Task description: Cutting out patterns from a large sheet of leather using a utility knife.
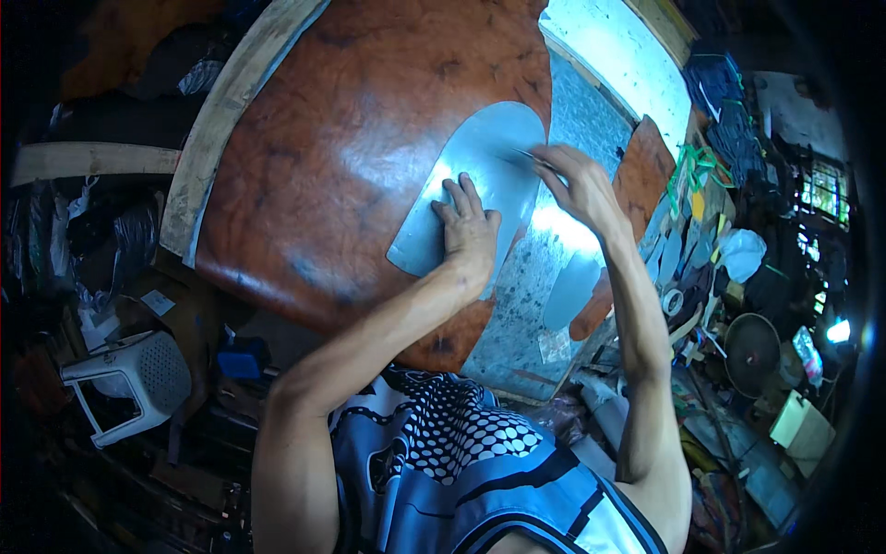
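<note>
Across the broad, brown mottled leather sheet (341, 175), near its right edge, lies a flat, grey, round-ended plate (508, 198). Your left hand (469, 233) rests on it, fingers spread; your right hand (577, 180) pinches a thin, pointed, motion-blurred tool (523, 153) above its rounded end; I can't tell whether they touch.

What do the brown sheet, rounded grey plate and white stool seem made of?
Brown sheet: probably leather or imitation, glossy, from its mottled colour and shine. Grey plate: perhaps metal or stiff plastic, smooth, with a dull sheen. White stool: likely plastic, matte, from its moulded shape and perforated seat.
</note>
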The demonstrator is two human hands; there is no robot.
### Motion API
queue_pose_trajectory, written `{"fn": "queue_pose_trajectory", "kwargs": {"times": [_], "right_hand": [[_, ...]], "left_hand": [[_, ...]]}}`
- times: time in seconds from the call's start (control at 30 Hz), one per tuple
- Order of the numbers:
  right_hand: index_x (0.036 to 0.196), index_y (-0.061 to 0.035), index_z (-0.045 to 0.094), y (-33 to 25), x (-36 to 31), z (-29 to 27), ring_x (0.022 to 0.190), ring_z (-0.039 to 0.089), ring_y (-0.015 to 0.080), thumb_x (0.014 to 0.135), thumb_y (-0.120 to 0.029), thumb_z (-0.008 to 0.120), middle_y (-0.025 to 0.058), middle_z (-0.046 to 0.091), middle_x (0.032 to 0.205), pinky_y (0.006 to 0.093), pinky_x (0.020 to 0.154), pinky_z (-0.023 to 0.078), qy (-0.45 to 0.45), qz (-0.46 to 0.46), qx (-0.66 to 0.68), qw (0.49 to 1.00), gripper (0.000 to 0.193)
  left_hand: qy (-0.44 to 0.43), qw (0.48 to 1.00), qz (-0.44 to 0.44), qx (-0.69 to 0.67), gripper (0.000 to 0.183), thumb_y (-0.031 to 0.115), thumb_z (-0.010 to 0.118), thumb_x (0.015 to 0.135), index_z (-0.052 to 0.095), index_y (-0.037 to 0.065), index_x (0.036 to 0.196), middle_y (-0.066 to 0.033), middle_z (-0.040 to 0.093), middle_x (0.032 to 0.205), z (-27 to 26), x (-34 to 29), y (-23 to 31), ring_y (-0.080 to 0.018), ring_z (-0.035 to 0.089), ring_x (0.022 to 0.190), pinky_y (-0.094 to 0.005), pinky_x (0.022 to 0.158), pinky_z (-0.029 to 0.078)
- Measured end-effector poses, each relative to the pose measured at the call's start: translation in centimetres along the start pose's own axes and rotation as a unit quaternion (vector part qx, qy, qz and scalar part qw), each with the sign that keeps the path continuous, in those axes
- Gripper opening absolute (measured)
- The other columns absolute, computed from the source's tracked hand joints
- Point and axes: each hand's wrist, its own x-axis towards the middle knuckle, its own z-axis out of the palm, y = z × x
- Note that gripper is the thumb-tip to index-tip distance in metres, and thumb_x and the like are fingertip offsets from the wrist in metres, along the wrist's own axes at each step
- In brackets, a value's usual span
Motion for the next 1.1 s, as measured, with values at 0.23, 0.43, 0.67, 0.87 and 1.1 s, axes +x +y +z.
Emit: {"fn": "queue_pose_trajectory", "kwargs": {"times": [0.23, 0.43, 0.67, 0.87, 1.1], "right_hand": [[0.109, -0.0123, 0.070, 2.5, 11.8, 3.6, 0.105, 0.062, 0.0287, 0.088, -0.018, 0.064, 0.0056, 0.068, 0.108, 0.0426, 0.091, 0.048, -0.163, -0.237, -0.033, 0.957, 0.023], [0.107, -0.0119, 0.070, 3.6, 13.7, 4.6, 0.107, 0.061, 0.0254, 0.087, -0.015, 0.064, 0.0029, 0.068, 0.112, 0.0441, 0.095, 0.045, -0.218, -0.267, -0.028, 0.938, 0.022], [0.109, -0.0150, 0.071, 3.8, 14.0, 4.5, 0.113, 0.060, 0.0221, 0.087, -0.016, 0.064, -0.0007, 0.069, 0.114, 0.0478, 0.101, 0.042, -0.237, -0.245, -0.048, 0.939, 0.022], [0.105, -0.0096, 0.071, 6.4, 14.7, 3.3, 0.106, 0.060, 0.0249, 0.083, -0.012, 0.066, 0.0040, 0.069, 0.106, 0.0384, 0.092, 0.046, -0.219, -0.243, -0.103, 0.939, 0.023], [0.105, -0.0095, 0.071, 7.5, 13.5, 3.2, 0.108, 0.059, 0.0237, 0.084, -0.010, 0.064, 0.0029, 0.068, 0.104, 0.0403, 0.092, 0.045, -0.199, -0.186, -0.030, 0.962, 0.021]], "left_hand": [[0.004, 1.000, 0.003, -0.007, 0.082, 0.051, 0.082, 0.068, 0.048, 0.006, 0.127, -0.0361, 0.017, 0.152, 0.3, 0.0, -0.5, -0.0520, 0.023, 0.138, -0.0603, 0.103, 0.037], [0.014, 1.000, 0.006, -0.001, 0.080, 0.052, 0.081, 0.067, 0.049, 0.007, 0.125, -0.0352, 0.019, 0.152, 0.2, 0.0, -0.5, -0.0517, 0.024, 0.138, -0.0606, 0.103, 0.039], [0.015, 1.000, 0.008, 0.013, 0.079, 0.052, 0.080, 0.068, 0.049, 0.007, 0.125, -0.0352, 0.020, 0.151, 0.1, 0.0, -0.5, -0.0518, 0.026, 0.137, -0.0599, 0.103, 0.040], [0.018, 1.000, 0.013, 0.018, 0.082, 0.054, 0.080, 0.067, 0.048, 0.006, 0.125, -0.0356, 0.020, 0.151, -0.1, 0.0, -0.4, -0.0517, 0.026, 0.137, -0.0588, 0.103, 0.040], [-0.014, 1.000, 0.014, 0.007, 0.086, 0.056, 0.080, 0.069, 0.044, 0.006, 0.129, -0.0363, 0.016, 0.151, 0.1, 0.2, -0.4, -0.0532, 0.021, 0.139, -0.0582, 0.105, 0.039]]}}
